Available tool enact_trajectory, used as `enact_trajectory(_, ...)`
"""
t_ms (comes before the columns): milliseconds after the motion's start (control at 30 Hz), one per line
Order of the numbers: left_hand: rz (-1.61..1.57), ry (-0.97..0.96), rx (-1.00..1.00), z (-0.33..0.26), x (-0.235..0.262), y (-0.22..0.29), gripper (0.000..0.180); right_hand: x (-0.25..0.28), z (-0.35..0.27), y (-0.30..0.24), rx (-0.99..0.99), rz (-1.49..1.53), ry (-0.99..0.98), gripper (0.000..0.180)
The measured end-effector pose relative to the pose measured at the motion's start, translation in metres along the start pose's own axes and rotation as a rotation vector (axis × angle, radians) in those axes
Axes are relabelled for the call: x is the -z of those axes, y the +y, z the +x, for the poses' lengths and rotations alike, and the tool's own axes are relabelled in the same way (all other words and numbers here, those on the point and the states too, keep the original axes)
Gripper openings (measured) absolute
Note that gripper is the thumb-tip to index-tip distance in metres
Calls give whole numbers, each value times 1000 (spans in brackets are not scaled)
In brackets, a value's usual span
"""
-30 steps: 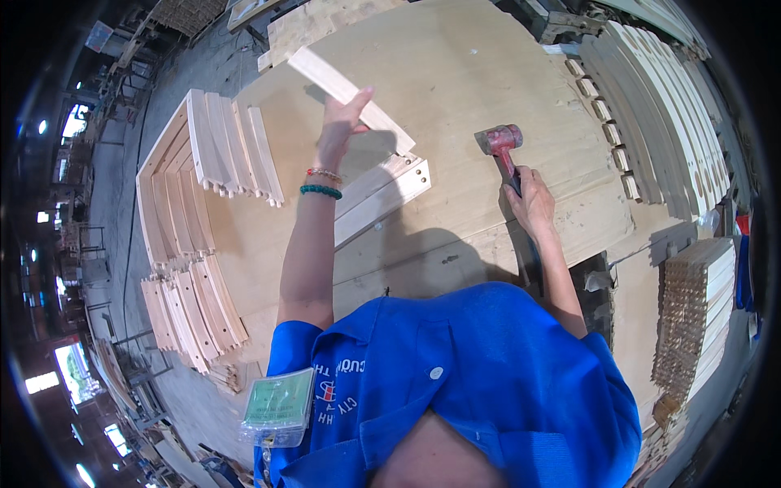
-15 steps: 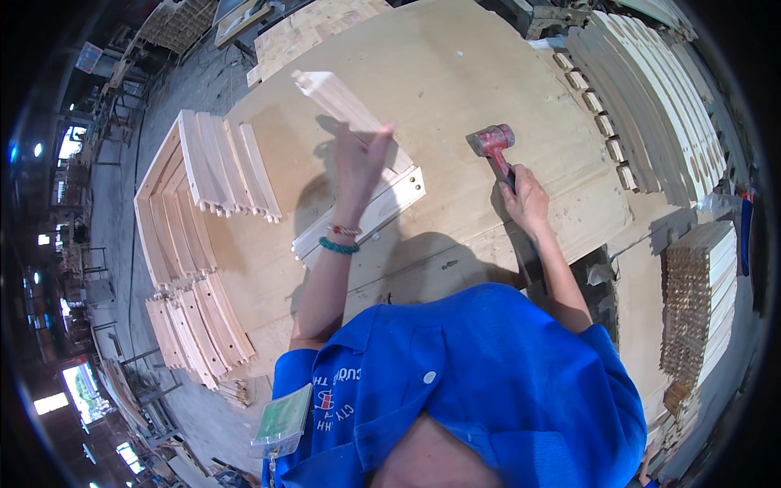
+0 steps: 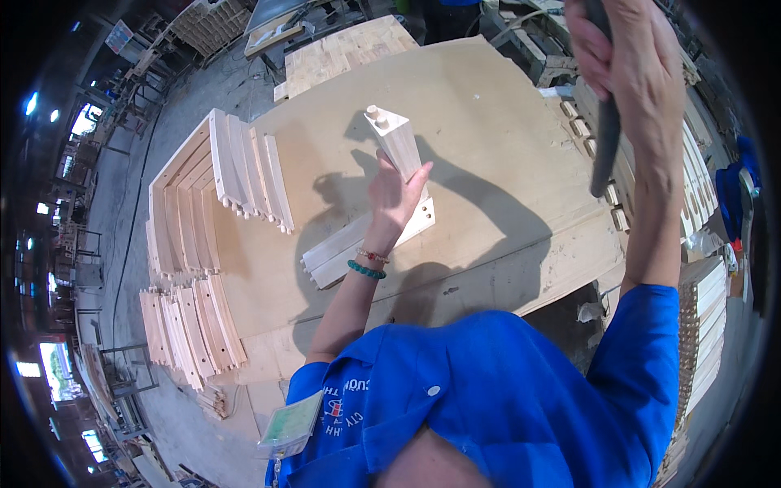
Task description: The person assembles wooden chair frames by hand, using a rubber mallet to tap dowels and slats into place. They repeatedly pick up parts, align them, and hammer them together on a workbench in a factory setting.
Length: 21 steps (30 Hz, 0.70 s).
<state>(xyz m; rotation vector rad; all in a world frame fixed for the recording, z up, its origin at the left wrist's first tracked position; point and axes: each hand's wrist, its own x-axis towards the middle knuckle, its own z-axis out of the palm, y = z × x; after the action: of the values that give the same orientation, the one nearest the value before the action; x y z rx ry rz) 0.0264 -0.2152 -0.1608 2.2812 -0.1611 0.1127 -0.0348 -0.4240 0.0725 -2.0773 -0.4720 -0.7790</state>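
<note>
My left hand [image 3: 394, 198] is wrapped round a pale wooden piece [image 3: 401, 153] that stands up from the table, with two round dowels [image 3: 378, 116] at its upper end. Its foot meets the right end of a wooden rail [image 3: 335, 250] lying flat, where two dark holes [image 3: 427, 211] show. High at the upper right, my right hand [image 3: 639, 77] grips the dark handle [image 3: 607, 150] of a mallet. The mallet's head is out of the picture.
At the left stand stacks of curved slats [image 3: 183, 228] and shorter slats [image 3: 191, 329] on the tan tabletop [image 3: 488, 163]. More wooden parts [image 3: 706, 329] are piled at the right. A pale wood panel [image 3: 350, 53] lies beyond the far edge.
My right hand has lifted the mallet from the table to high at the upper right. My left hand has closed round the wooden piece, which now stands steeper.
</note>
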Motion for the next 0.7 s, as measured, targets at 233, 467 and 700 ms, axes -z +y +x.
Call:
enact_trajectory(233, 41, 80, -192, 6, -11, -17, 71, -46, -13, 38, -92, -333, -651, 37)
enact_trajectory(467, 51, 49, -86, -4, -8, -18, 69, -34, 14, -20, 243, -24, 4, 37)
enact_trajectory(700, 56, 141, -114, 9, -3, -21, 71, -74, -58, 59, -604, 238, -572, 50)
